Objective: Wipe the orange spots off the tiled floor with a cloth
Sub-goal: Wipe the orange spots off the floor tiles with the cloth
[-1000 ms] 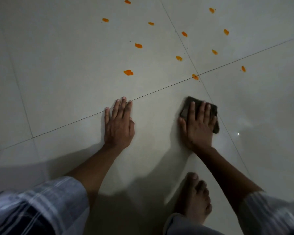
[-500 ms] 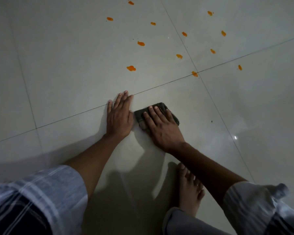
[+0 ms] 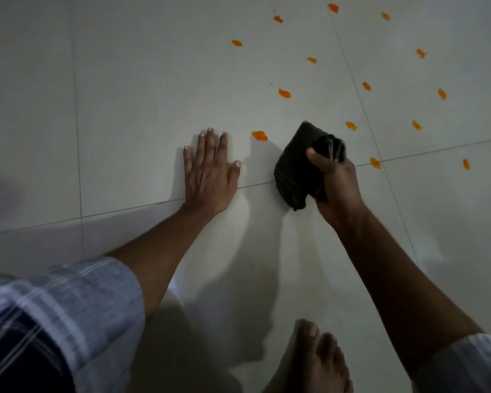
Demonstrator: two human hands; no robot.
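Note:
Several orange spots dot the pale tiled floor [image 3: 125, 109] ahead of me; the nearest orange spot [image 3: 259, 135] lies just beyond and between my hands, another spot [image 3: 375, 163] sits on the grout line to the right. My right hand [image 3: 335, 177] grips a dark folded cloth [image 3: 294, 168], lifted off the floor and bunched, with a corner hanging down. My left hand [image 3: 209, 168] rests flat on the tile, fingers straight, left of the cloth and apart from it.
My bare foot [image 3: 318, 358] stands on the floor at the bottom, below my right arm. A checked sleeve [image 3: 54, 307] fills the lower left corner. Grout lines cross the floor; shadows of my arms fall on the near tile.
My right hand has gathered the cloth and lifted it from the floor, moving it right, away from my left hand. The view has shifted closer to the spots. My left hand stays flat.

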